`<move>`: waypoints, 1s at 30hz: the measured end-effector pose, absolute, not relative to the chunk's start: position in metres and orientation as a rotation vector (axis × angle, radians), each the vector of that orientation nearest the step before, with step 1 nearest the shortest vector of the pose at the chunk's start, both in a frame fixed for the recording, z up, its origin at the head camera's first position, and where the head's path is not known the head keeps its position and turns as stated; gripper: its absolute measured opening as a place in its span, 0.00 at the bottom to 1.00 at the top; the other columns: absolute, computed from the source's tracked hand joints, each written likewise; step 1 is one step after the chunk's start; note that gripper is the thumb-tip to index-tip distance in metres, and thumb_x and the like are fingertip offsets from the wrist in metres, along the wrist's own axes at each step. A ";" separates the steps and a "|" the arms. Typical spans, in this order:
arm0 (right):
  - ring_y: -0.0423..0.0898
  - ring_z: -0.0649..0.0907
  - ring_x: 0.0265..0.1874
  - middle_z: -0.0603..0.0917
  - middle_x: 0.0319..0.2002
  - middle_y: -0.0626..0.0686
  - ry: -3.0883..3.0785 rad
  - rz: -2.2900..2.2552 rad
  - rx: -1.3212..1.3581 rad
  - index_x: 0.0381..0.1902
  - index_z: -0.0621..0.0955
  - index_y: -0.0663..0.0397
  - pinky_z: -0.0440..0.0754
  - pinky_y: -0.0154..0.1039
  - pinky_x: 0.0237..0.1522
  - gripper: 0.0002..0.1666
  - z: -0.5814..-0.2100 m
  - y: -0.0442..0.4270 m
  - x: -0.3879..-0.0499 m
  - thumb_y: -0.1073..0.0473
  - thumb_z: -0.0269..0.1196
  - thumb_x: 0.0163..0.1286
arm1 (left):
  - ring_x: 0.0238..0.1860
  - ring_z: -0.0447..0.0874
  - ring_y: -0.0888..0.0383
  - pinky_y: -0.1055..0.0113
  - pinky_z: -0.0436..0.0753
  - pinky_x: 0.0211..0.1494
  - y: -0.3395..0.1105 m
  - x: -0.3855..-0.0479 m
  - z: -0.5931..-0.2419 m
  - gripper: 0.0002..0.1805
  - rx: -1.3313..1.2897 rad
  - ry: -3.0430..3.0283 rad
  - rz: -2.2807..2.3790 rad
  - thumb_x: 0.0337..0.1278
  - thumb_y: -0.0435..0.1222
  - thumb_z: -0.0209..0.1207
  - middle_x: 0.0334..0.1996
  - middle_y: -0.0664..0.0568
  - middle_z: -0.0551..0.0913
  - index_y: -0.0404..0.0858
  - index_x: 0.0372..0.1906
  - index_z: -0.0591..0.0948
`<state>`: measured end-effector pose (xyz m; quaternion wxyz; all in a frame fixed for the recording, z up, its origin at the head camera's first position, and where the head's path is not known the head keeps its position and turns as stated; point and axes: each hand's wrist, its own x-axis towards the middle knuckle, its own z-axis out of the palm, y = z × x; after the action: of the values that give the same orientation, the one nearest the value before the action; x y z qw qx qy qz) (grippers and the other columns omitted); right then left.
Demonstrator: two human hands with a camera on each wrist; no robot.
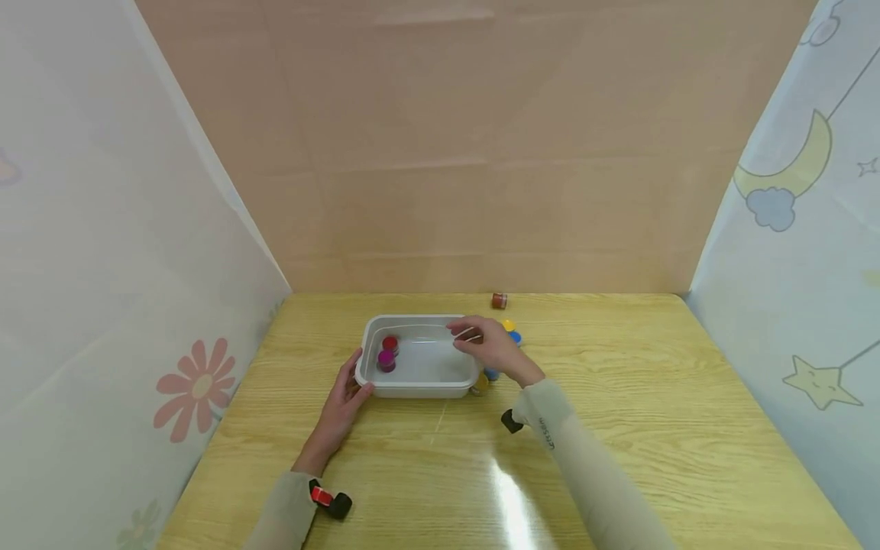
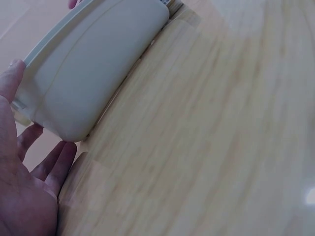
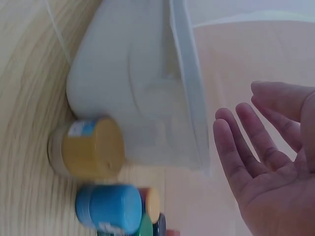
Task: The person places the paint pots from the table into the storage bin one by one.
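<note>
A white plastic tub [image 1: 419, 391] stands on the wooden table, holding a red-lidded jar [image 1: 390, 344] and a purple-lidded jar [image 1: 386, 360] at its left end. The left hand [image 1: 341, 399] touches the tub's left end; in the left wrist view the thumb of that hand [image 2: 24, 172] lies at the rim and the fingers against the side of the tub [image 2: 83, 73]. Over the tub's right end is the right hand [image 1: 491, 345], its fingers loosely bent with nothing between them. The right wrist view has this hand [image 3: 270, 157] beside the tub's rim [image 3: 192, 88].
Just right of the tub are several jars, among them a yellow-brown one [image 3: 93, 148] and a blue one [image 3: 110, 207]. Farther back, a red-brown jar [image 1: 499, 301] lies near the table's back edge. Patterned panels stand left and right, a brown one behind.
</note>
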<state>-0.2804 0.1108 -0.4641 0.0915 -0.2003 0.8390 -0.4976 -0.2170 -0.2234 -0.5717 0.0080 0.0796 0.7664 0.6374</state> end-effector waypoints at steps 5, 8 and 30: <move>0.56 0.85 0.56 0.83 0.62 0.62 2.540 -1.491 -0.526 0.66 0.80 0.57 0.87 0.48 0.54 0.22 -0.463 0.128 -0.282 0.60 0.63 0.77 | 0.78 0.63 0.42 0.81 0.70 0.64 -0.223 -0.217 -0.572 0.39 0.252 2.396 1.994 0.77 0.42 0.58 0.82 0.44 0.58 0.59 0.83 0.54; 0.55 0.85 0.55 0.84 0.61 0.59 2.580 -1.496 -0.493 0.65 0.81 0.56 0.86 0.49 0.54 0.22 -0.464 0.138 -0.283 0.58 0.63 0.77 | 0.78 0.63 0.42 0.81 0.70 0.64 -0.223 -0.216 -0.571 0.39 0.246 2.394 1.993 0.77 0.42 0.58 0.82 0.45 0.58 0.60 0.83 0.54; 0.61 0.81 0.59 0.82 0.61 0.62 2.679 -1.519 -0.249 0.66 0.79 0.59 0.83 0.56 0.59 0.22 -0.493 0.189 -0.288 0.58 0.62 0.78 | 0.79 0.61 0.42 0.82 0.69 0.64 -0.223 -0.218 -0.570 0.39 0.257 2.384 1.998 0.77 0.42 0.58 0.82 0.45 0.58 0.60 0.83 0.54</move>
<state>-0.2884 0.1889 -0.4930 0.0261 -0.0806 0.8667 -0.4915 -0.2179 -0.2229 -0.5702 0.0104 0.0824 0.7638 0.6401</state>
